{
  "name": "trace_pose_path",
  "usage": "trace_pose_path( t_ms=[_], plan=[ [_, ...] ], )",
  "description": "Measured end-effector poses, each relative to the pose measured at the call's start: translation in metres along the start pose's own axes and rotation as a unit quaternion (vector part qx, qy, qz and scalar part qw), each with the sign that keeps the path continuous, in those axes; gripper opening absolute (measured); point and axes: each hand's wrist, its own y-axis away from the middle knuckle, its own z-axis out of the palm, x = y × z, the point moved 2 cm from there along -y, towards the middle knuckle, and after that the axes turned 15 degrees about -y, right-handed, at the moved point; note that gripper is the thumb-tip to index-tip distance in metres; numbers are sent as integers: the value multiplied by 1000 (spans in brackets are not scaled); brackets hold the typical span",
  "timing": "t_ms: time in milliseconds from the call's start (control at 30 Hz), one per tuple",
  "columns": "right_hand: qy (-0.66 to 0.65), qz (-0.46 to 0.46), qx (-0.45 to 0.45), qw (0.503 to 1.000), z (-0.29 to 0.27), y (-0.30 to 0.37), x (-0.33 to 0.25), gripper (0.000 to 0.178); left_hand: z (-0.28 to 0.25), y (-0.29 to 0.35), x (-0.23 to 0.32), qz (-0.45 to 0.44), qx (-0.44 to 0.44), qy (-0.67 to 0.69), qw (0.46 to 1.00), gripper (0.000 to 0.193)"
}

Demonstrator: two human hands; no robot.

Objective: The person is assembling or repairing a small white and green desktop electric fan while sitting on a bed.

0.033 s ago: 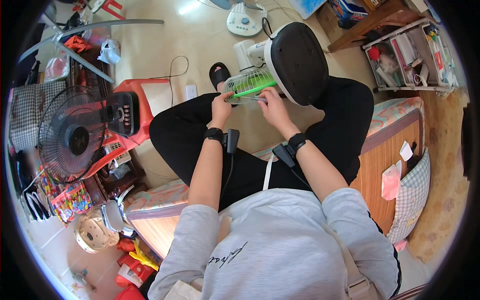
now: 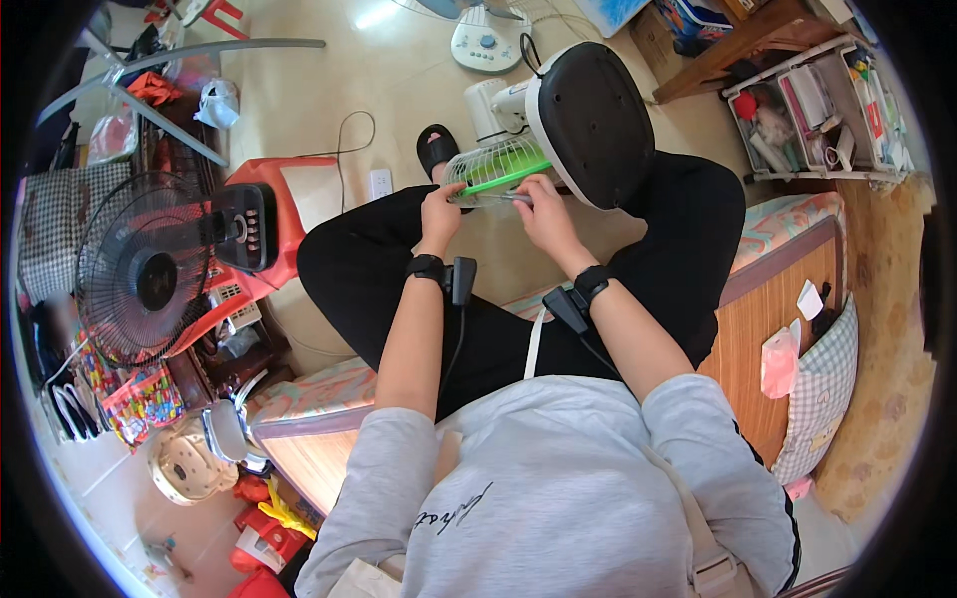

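Observation:
A small fan lies across my lap, with its white wire grille (image 2: 495, 164) ringed in green and its black round base (image 2: 593, 125) turned up toward me. My left hand (image 2: 440, 211) pinches the near left edge of the grille. My right hand (image 2: 543, 211) grips the green rim just to the right of it, fingers curled. A thin grey piece runs between the two hands; I cannot tell what it is. The fan's white motor housing (image 2: 495, 105) shows behind the grille. Both wrists wear black bands with small black units.
A black standing fan (image 2: 150, 269) leans by a red plastic stool (image 2: 289, 214) on my left. A white fan base (image 2: 485, 45) sits on the floor ahead, and a black sandal (image 2: 436, 149) lies nearer. A shelf rack (image 2: 827, 110) and a checked pillow (image 2: 822, 389) are on the right.

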Motion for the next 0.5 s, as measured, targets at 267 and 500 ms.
trace_pose_path(
  t_ms=[267, 500],
  plan=[
    [-8, 48, -12, 999, 4, 0, -1, 16, 0, 2, -3, 0, -5, 15, 1000, 43],
    [1, 57, -8, 998, 11, -3, -2, 16, 1, 2, 3, 5, -14, -3, 1000, 40]
  ],
)
